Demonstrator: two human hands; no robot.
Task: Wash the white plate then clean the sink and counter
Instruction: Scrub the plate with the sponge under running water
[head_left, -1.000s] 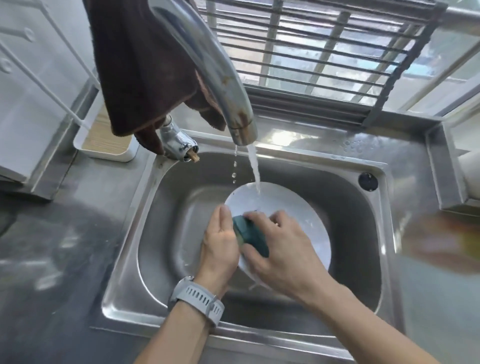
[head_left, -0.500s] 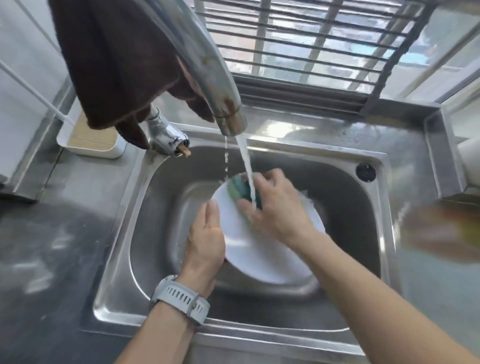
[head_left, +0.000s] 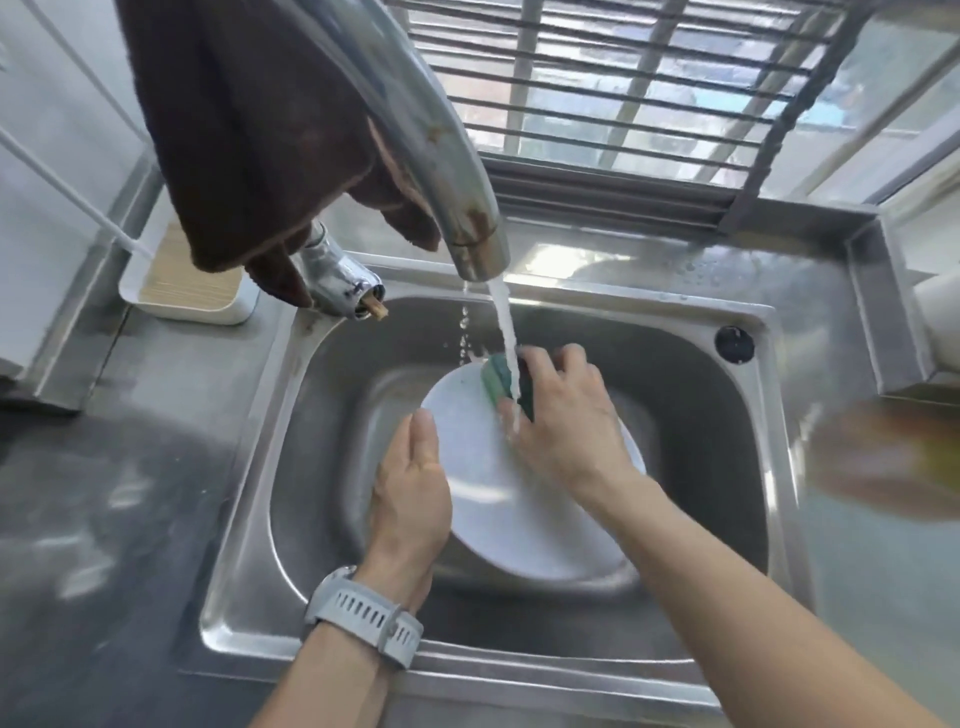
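Note:
A white plate (head_left: 514, 514) is held tilted inside the steel sink (head_left: 322, 415). My left hand (head_left: 413, 483) grips its left rim, thumb on top, a grey watch on the wrist. A green sponge (head_left: 496, 376) is gripped in my right hand (head_left: 566, 415) and pressed against the plate's far edge. Water from the tap (head_left: 457, 208) runs onto the sponge and my right fingers.
A brown cloth (head_left: 260, 130) hangs over the tap at upper left. A white tray (head_left: 192, 291) sits on the grey counter (head_left: 114, 467) behind the sink's left corner. Window bars lie behind the sink. A blurred brownish object (head_left: 893, 462) lies at the right edge.
My right hand has slid the sponge from the plate's near left part up to its far edge, under the water stream. My left hand keeps its hold on the rim.

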